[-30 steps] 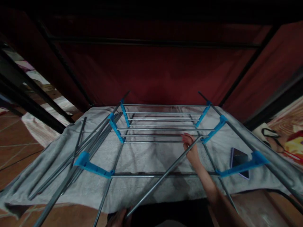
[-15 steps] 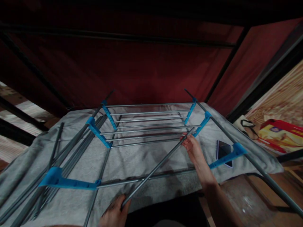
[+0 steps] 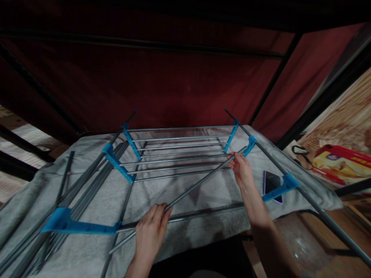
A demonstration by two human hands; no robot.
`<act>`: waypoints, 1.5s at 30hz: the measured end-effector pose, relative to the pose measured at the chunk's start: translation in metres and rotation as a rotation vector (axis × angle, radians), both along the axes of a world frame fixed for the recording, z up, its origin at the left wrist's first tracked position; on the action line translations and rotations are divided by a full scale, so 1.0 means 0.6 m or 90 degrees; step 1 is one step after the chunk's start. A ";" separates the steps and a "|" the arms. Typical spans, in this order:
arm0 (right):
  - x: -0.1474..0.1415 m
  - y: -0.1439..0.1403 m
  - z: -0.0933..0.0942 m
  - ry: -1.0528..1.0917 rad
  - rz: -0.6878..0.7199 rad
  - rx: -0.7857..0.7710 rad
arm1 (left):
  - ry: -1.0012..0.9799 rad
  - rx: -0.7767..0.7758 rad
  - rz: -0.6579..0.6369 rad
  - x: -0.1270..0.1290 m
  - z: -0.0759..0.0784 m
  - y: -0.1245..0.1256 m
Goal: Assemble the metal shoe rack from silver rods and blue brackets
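Observation:
A loose grey metal rod point(image 3: 197, 185) runs slantwise between my two hands. My left hand point(image 3: 152, 226) is closed around it near its lower end, just above the front crossbar. Toward the far end, my right hand point(image 3: 240, 166) pinches the same rod beside a blue bracket point(image 3: 249, 146) on the right. Around them stands a partly assembled rack of grey tubes with blue plastic brackets. Thin crossbars point(image 3: 179, 146) span its far half. The front left bracket point(image 3: 78, 226) and front right bracket point(image 3: 281, 188) carry one crossbar point(image 3: 203, 214).
Several loose rods point(image 3: 89, 193) lie at the left on a grey blanket point(image 3: 174, 197). A phone point(image 3: 272, 185) rests near the right bracket. Farther right are a red and yellow package point(image 3: 342, 166) and a clear plastic bag point(image 3: 301, 243). Dark red fabric point(image 3: 179, 88) hangs behind.
My left hand has moved up and forward with the rod, whose lower end now shows beyond the hand. My right hand has shifted slightly right and away, bringing the far end nearer the right bracket.

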State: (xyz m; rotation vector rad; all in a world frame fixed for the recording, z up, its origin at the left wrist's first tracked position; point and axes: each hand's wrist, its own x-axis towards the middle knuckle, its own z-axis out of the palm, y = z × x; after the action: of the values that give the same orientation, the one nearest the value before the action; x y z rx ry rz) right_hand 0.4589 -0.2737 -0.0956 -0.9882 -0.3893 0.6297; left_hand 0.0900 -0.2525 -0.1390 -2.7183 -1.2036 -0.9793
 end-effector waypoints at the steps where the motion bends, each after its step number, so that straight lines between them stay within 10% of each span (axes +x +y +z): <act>1: 0.006 0.003 0.003 0.002 -0.002 0.002 | 0.008 0.002 0.000 0.007 0.009 0.007; 36: 0.055 0.018 0.024 -0.044 0.019 -0.038 | 0.148 0.143 -0.033 0.075 0.138 0.181; 45: 0.068 -0.008 -0.023 -0.314 -0.324 -0.168 | 0.138 0.148 -0.098 0.102 0.154 0.223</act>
State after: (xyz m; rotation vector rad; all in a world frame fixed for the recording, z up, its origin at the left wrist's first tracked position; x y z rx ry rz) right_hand 0.4995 -0.2783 -0.1095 -1.4369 -0.4690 -0.0365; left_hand 0.1513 -0.1188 -0.0466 -2.6757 -0.8033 -0.7558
